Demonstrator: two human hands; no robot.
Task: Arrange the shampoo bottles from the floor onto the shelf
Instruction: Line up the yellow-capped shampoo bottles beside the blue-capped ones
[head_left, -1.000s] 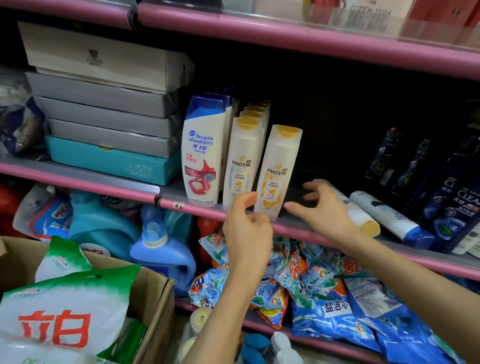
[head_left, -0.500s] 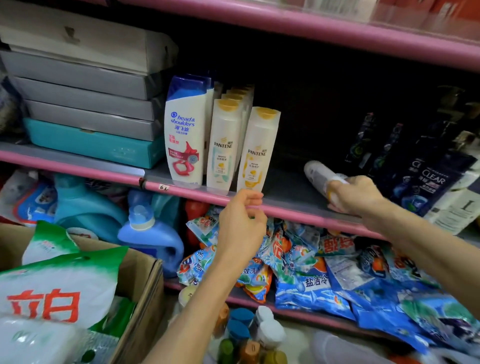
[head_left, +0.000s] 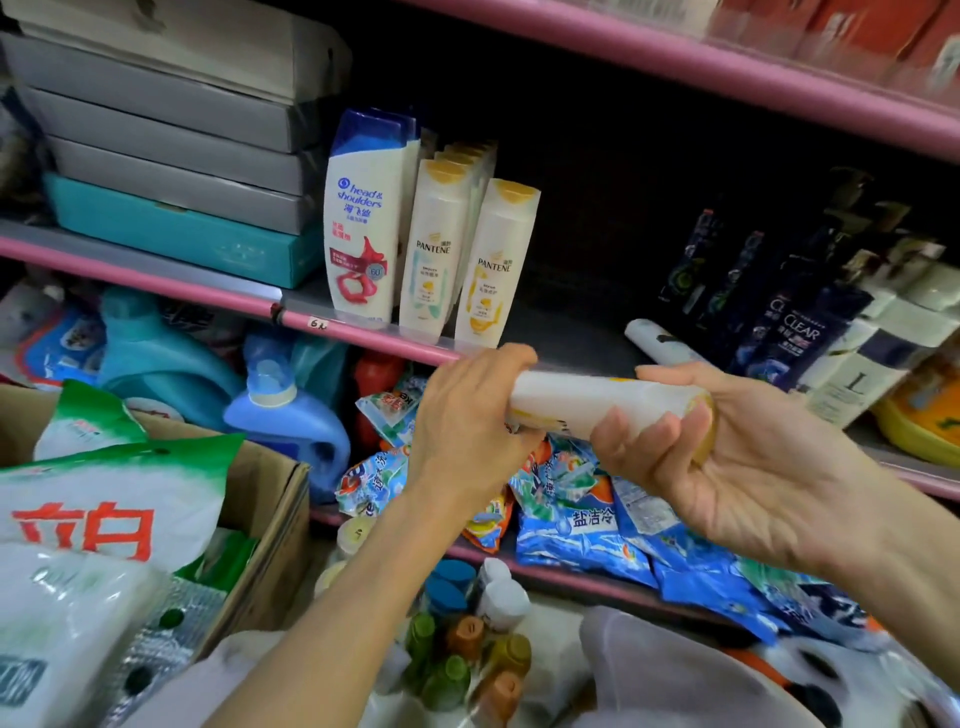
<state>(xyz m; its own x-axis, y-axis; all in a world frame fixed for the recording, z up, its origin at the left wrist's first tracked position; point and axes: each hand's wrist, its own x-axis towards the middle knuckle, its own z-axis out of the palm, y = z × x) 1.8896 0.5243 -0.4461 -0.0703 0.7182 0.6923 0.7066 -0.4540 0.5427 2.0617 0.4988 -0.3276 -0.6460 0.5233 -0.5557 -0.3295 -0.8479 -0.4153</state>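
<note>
White Pantene-type bottle (head_left: 587, 402) is held horizontal in both hands, in front of the pink shelf edge (head_left: 374, 340), not on the shelf yet. Yellow cap end points to the person's right, base end to the left.

Right hand (head_left: 737, 462): fingers (head_left: 631, 441) curled up around the cap end from below, thumb over the top. That is the carrying grip. Left hand (head_left: 467, 421): curled around the base end, back of hand to camera, so I can't tell exactly how its fingertips sit. Looks like a two-hand hold for turning the bottle upright, since the row on the shelf stands cap up.

Shelf layout explains the likely target: Head & Shoulders bottle (head_left: 363, 228) at left, then a Pantene row (head_left: 439, 244) running front to back, then one front Pantene bottle (head_left: 496, 265) starting the next column. Bare shelf lies right of that one and behind it, so I'd judge the held bottle goes there, label forward.

Another pale bottle (head_left: 657, 343) lies on its side further right on the shelf, just beside the dark Clear bottles (head_left: 795, 332). Probably next to stand up.

More small bottles (head_left: 462, 654) stand low at the bottom of the view, so the task is partway at best.

Risk: the front Pantene bottle sits right at the edge, easy to knock off while sliding one in.
</note>
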